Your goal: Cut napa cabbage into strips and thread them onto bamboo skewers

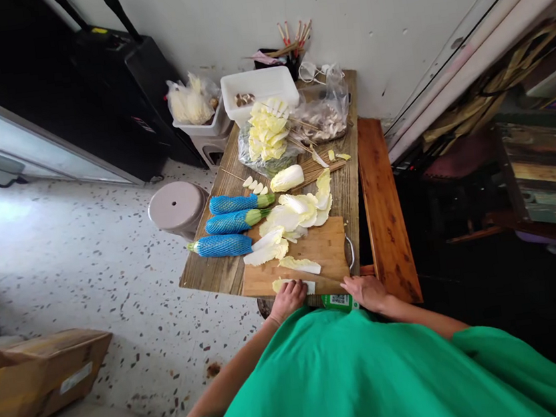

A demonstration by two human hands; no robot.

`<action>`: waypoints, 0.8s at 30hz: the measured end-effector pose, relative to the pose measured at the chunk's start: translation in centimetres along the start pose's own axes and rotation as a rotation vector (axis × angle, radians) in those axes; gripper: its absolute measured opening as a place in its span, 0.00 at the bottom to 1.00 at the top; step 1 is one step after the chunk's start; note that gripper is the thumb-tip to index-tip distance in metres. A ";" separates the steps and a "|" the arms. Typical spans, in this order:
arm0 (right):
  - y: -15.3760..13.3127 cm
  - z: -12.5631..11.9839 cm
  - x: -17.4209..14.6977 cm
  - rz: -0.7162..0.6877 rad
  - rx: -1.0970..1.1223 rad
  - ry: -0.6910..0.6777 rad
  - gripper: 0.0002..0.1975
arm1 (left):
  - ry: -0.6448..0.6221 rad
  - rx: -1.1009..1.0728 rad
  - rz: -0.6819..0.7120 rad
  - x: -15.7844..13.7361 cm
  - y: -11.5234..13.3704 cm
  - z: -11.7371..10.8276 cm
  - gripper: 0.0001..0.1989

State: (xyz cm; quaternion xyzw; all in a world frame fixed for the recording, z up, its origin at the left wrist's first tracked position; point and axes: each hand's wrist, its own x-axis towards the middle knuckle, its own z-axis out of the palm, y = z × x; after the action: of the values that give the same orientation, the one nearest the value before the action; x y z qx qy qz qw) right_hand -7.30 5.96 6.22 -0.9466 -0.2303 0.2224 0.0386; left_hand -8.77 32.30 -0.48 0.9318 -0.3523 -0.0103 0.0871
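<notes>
My left hand (pixel 291 299) presses with curled fingers on a napa cabbage leaf (pixel 311 287) at the near edge of the wooden cutting board (pixel 329 243). My right hand (pixel 365 292) is closed round a knife (pixel 327 282), whose thin blade lies low over the board, its outline hard to make out. Just beyond is another cut leaf (pixel 300 265). More loose cabbage leaves (pixel 291 213) are heaped over the board's far edge, with a small cabbage heart (pixel 287 178) behind them.
Three blue-netted zucchini (pixel 225 245) lie left of the board. Farther back are bagged cut cabbage (pixel 268 132), bagged mushrooms (pixel 325 116), skewers (pixel 316 169) and a white tub (pixel 258 83). A stool (pixel 177 205) stands left, a wooden bench (pixel 387 216) right.
</notes>
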 end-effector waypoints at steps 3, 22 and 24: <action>0.2 0.2 -0.3 -0.005 0.017 0.025 0.17 | 0.006 0.000 -0.020 -0.2 -0.2 -0.2 0.15; 0.1 1.8 -1.8 0.032 0.224 0.235 0.22 | 0.146 -0.295 -0.429 0.0 0.4 -2.3 0.09; 0.2 1.9 -1.9 0.053 0.262 0.271 0.22 | 0.220 -0.335 -0.559 -0.1 0.5 -2.8 0.11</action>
State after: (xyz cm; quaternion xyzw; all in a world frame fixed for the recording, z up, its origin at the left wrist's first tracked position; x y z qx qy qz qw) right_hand -9.51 4.87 5.28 -0.9604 -0.1672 0.1220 0.1865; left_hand -8.91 32.42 2.38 0.9606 -0.0651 0.0090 0.2700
